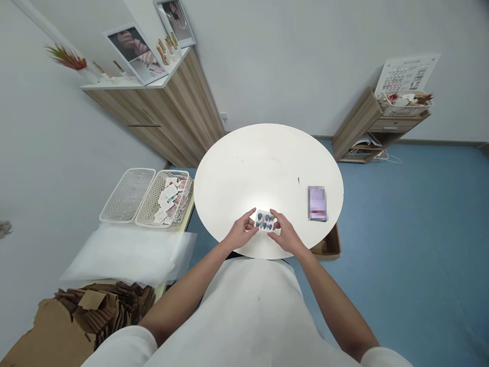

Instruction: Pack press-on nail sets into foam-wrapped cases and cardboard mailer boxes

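Note:
Between my two hands is a small white card of press-on nails (265, 220), with several dark blue and pale nail shapes in rows. My left hand (242, 230) grips the card's left edge, thumb at the lower corner and index finger stretched past the upper one. On the opposite edge, my right hand (283, 232) holds it with thumb and fingers. The card faces up over the front part of the round white table (244, 158). Some fingertips are hidden behind the card.
A phone-like purple rectangle (317, 203), pixelated, lies on the table's right side. To the left stand a white basket of cards (143, 216) and another white basket (109, 204), with translucent sheets (126, 255) and folded cardboard (57, 331) nearer me. A wooden cabinet (183, 102) stands behind.

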